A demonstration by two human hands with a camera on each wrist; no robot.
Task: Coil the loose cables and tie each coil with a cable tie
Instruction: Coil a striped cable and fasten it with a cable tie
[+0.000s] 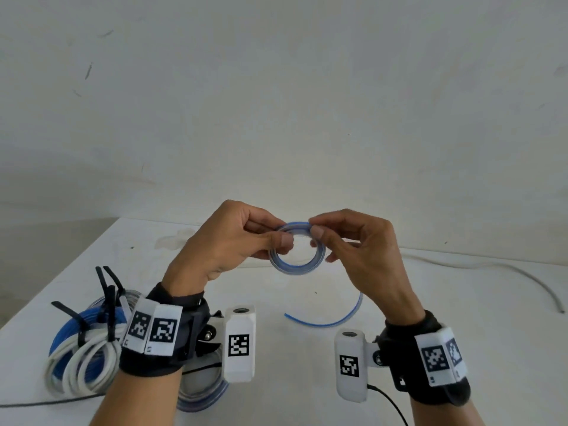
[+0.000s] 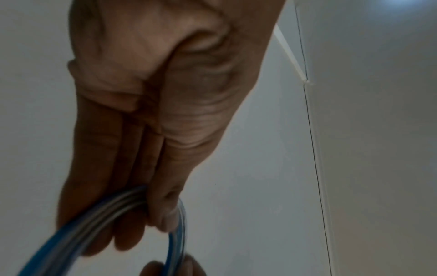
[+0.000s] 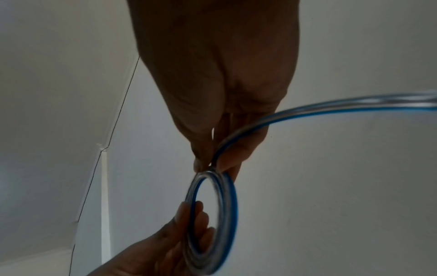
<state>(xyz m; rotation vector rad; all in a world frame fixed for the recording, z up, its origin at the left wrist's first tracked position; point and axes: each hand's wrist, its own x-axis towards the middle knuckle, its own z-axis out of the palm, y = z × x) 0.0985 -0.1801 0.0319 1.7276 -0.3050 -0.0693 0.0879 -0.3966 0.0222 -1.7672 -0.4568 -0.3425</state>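
Note:
A small coil of clear cable with a blue stripe [image 1: 297, 250] is held up above the white table [image 1: 307, 358]. My left hand [image 1: 242, 238] grips its left side between thumb and fingers. My right hand [image 1: 344, 238] pinches the top right of the coil [image 3: 212, 205] between thumb and forefinger. The loose tail of the cable [image 1: 335, 318] hangs down and curves over the table. In the left wrist view the coil [image 2: 175, 237] runs under my left fingers [image 2: 132, 214]; in the right wrist view the tail [image 3: 331, 108] sweeps off to the right.
At the left lie tied coils: a blue one [image 1: 70, 333] and a white one [image 1: 89, 367], with black cable ties [image 1: 107, 296] sticking up. Another clear-blue coil [image 1: 203, 392] lies under my left wrist. A grey cable [image 1: 522, 278] trails at the right. A white wall stands behind.

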